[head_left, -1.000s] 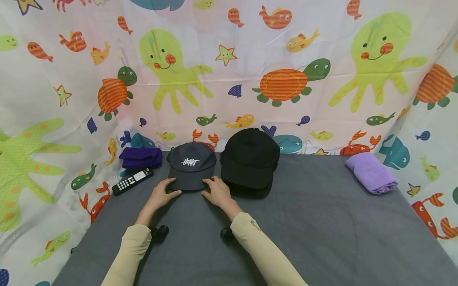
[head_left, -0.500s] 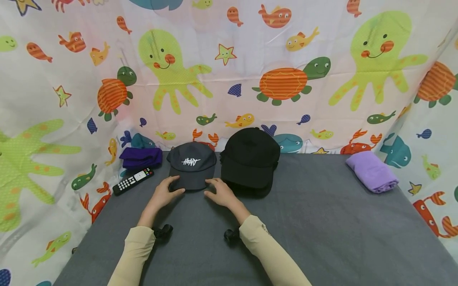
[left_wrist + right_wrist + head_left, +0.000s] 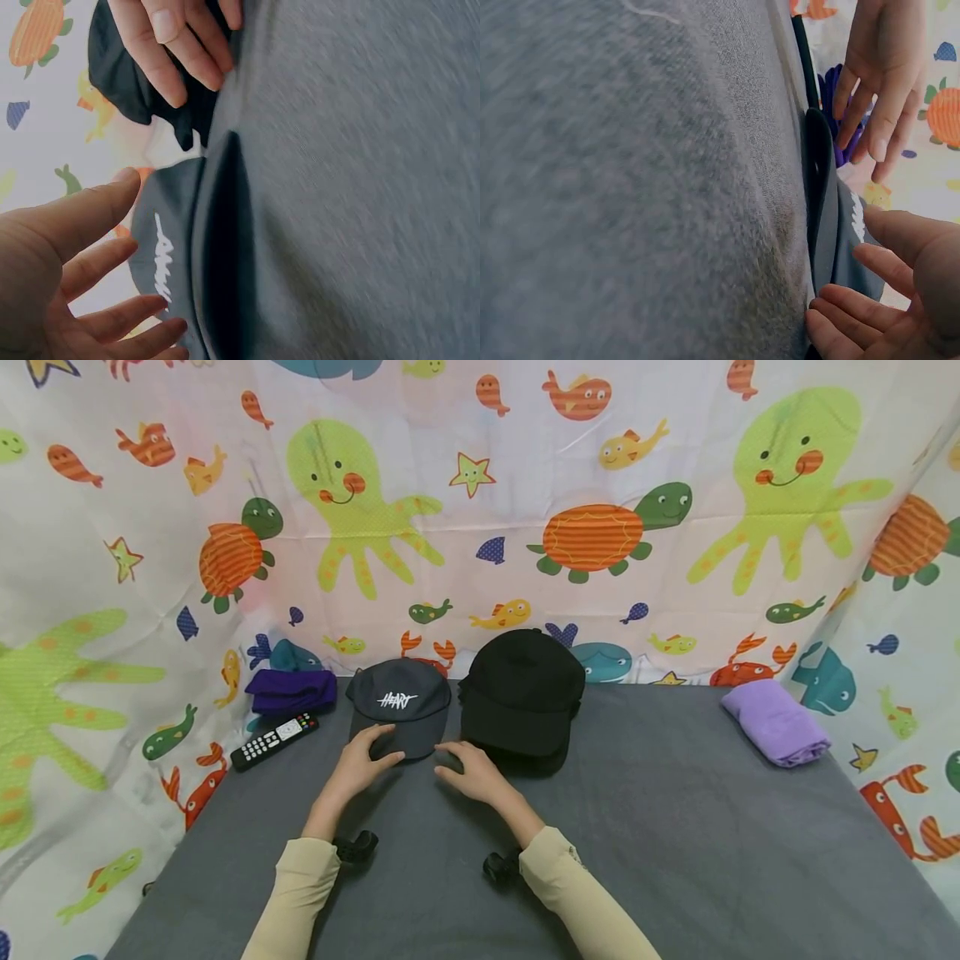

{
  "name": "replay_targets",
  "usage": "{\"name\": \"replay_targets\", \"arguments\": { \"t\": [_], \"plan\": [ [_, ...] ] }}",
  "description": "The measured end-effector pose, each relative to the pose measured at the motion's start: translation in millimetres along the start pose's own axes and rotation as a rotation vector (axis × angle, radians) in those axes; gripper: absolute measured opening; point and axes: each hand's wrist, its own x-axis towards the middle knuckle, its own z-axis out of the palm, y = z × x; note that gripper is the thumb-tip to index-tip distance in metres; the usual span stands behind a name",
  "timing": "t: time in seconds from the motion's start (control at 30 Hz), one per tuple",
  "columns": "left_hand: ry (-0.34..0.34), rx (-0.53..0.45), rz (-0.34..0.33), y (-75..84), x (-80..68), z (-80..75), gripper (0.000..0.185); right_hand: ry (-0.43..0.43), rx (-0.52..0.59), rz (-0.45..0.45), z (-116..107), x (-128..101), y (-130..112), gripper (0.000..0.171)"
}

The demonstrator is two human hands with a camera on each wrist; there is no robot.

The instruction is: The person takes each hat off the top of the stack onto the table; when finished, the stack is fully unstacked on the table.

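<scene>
- A purple folded cloth (image 3: 292,690) and a black remote control (image 3: 274,740) lie at the desk's (image 3: 675,827) far left.
- Your left hand (image 3: 358,767) hovers at the grey cap's (image 3: 400,706) brim, fingers spread and relaxed, holding nothing.
- Your right hand (image 3: 468,770) sits just right of that brim, fingers loosely apart.
- A black cap (image 3: 522,693) stands beside the grey one; a lilac cloth (image 3: 776,723) lies far right.

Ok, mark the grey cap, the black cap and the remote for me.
grey cap (image 3: 400,706): head view, on the crown by the white lettering.
black cap (image 3: 522,689): head view, middle of the crown.
remote (image 3: 274,741): head view, middle of the keypad.
</scene>
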Motion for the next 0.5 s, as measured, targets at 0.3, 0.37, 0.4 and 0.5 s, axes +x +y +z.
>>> {"name": "replay_targets", "arguments": {
  "t": [0.3,0.37,0.4,0.5],
  "plan": [
    [0.014,-0.074,0.057,25.1,0.7,8.3,0.056,-0.010,-0.022,-0.083,-8.6,-15.2,-3.4,0.046],
    [0.018,-0.080,0.075,29.8,1.6,12.0,0.055,-0.005,-0.026,-0.106,-11.3,-19.8,-5.3,0.044],
    [0.018,-0.085,0.081,31.9,2.1,13.9,0.055,-0.002,-0.025,-0.113,-12.8,-22.2,-6.6,0.043],
    [0.025,-0.106,0.092,37.8,3.9,19.0,0.054,0.012,-0.028,-0.126,-17.2,-28.9,-11.0,0.040]
  ]
}}
